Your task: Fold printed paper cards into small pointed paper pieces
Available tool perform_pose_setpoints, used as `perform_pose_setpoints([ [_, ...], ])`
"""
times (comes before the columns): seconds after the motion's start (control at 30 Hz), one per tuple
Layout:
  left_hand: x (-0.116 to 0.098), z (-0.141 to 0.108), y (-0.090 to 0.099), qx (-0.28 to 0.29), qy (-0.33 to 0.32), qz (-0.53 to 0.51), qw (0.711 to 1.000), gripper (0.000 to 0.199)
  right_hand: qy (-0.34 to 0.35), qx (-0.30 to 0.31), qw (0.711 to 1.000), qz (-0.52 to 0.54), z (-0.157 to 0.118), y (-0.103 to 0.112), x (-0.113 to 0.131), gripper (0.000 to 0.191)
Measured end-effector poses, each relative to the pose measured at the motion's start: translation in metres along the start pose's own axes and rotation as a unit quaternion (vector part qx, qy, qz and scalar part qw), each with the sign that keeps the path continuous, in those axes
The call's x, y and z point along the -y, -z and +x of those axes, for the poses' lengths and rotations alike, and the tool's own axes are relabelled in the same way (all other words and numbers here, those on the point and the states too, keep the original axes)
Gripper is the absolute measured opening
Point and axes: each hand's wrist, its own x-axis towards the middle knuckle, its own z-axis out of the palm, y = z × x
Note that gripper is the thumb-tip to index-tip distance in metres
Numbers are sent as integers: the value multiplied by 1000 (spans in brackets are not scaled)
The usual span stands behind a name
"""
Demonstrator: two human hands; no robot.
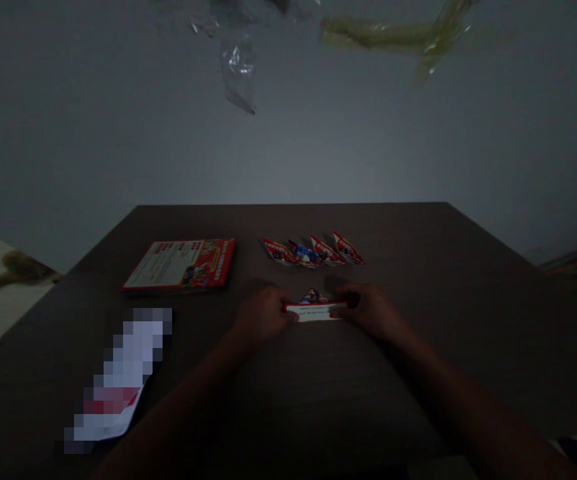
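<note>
A partly folded paper point(316, 312), white with a red edge and a pointed printed part at the back, lies low over the middle of the table. My left hand point(264, 313) grips its left end, thumb in front. At the right end, my right hand point(371, 309) pinches it the same way. Beyond both hands stands a row of several folded red and blue printed papers point(304, 253), set side by side. To the left lies a stack of printed sheets point(181, 265) with a red edge and a white text panel.
A phone-like device with a bright, pixelated screen point(128, 373) lies at the left front of the dark table point(288, 220). Behind the table rises a pale wall point(288, 147) with tape on it. A brown object point(18, 267) is on the floor at the left.
</note>
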Motion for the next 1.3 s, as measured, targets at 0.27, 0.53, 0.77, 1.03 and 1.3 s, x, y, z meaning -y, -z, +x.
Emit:
perform_pose_setpoints([
  [0.27,2,2,5,25,-2,10,1000,24,-15,13,1000,-19,2,7,-5,29],
  [0.53,-3,-1,2,10,-21,7,1000,25,3,32,999,-44,1,9,-5,26],
  [0.77,-9,-2,-3,20,-14,-16,1000,25,47,56,995,-71,-2,7,0,24],
  [1.03,-5,2,-6,12,-19,-25,999,26,36,60,994,-82,-2,6,2,23],
  [1.3,-5,3,-6,10,-8,-30,999,26,25,59,994,-89,-1,5,3,23],
])
